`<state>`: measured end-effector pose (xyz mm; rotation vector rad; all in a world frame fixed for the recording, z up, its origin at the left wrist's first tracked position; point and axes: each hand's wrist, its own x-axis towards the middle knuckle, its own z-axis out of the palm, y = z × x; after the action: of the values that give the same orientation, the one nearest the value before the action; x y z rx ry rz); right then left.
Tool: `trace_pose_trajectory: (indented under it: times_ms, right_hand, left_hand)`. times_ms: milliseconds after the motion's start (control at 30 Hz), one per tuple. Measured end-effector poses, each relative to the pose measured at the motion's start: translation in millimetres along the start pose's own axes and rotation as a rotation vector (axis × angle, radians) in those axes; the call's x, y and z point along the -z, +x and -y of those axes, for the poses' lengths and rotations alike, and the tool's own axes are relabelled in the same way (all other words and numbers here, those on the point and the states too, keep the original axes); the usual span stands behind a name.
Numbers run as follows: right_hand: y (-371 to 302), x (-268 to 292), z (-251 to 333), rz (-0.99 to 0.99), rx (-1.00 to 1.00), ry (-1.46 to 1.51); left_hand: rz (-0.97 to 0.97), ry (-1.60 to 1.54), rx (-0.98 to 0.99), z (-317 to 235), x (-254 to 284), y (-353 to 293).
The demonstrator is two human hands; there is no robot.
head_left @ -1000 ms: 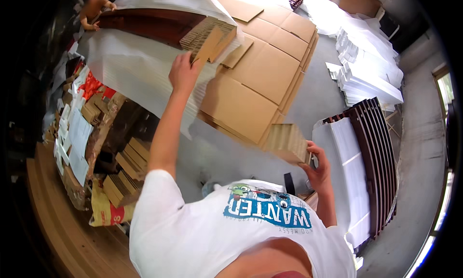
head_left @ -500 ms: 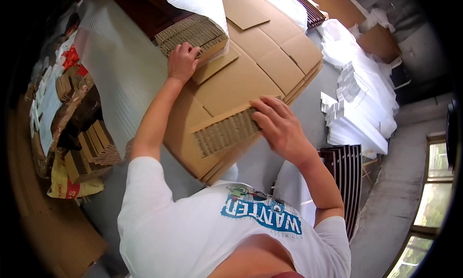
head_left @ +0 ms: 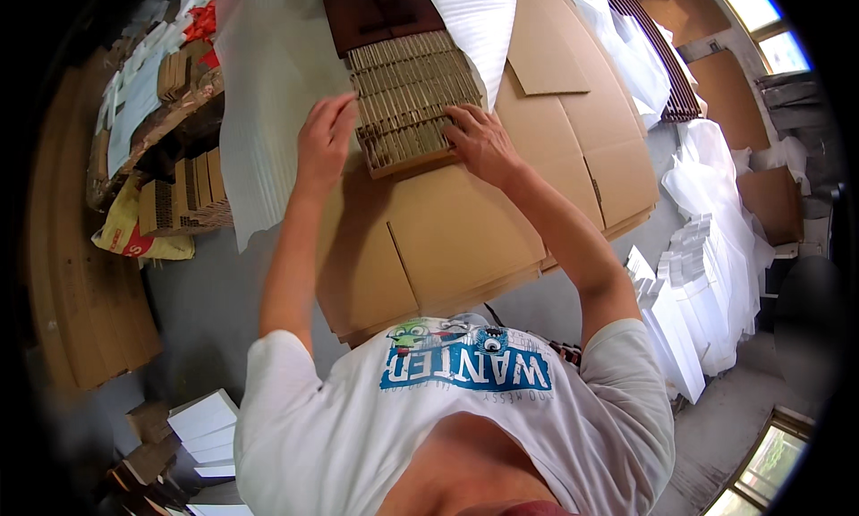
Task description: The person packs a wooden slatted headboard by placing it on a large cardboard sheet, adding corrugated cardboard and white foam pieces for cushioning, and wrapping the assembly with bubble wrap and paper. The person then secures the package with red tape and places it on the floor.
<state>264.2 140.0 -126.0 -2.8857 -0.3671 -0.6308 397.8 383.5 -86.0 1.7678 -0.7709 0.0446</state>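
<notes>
Honeycomb pads (head_left: 413,87) lie side by side in rows against the near end of a dark red panel (head_left: 380,15), cells facing up, above the stacked cartons. Noted from my remote feed, head view, left to right.

Far left: I see long brown boards (head_left: 72,230), then a yellow sack (head_left: 134,221) and, just beside it, cut cardboard blocks (head_left: 195,194). Above these, papers and a red plastic piece (head_left: 202,22) rest on a cluttered surface. Lower down, white blocks (head_left: 206,427) sit near the floor.

Next, a translucent foam sheet (head_left: 264,114) hangs toward me, its corner pointing down. My left hand (head_left: 327,142) is at the left edge of the pads, fingers bent and blurred; I cannot tell whether they grasp the edge or merely sit beside it.

Centre: the pads show a tan side along their near edge. Below them, flat cartons (head_left: 447,239) form a broad stack, just in front of the white shirt (head_left: 465,453).

My right hand (head_left: 481,148) has its fingertips on the right edge of the pads, near the close corner. Contact is visible; whether the grip is clenched I cannot tell.

Right: a loose cardboard sheet (head_left: 546,55) lies on the cartons; beyond are dark slats (head_left: 658,60) and white strips (head_left: 667,319).
</notes>
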Motion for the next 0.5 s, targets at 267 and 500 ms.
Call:
trace_pose_trajectory:
  times_ms: [267,500]
  right_hand:
    - [42.8,25.0,-13.5,0.53,0.029,-0.003]
    - [166.3,-68.0,-59.4,0.115,0.049,-0.208]
  left_hand:
    - [-0.002,0.692,-0.346,-12.7,-98.3,-71.2]
    - [-0.024,0.815,-0.188,11.3,-118.6,-69.9]
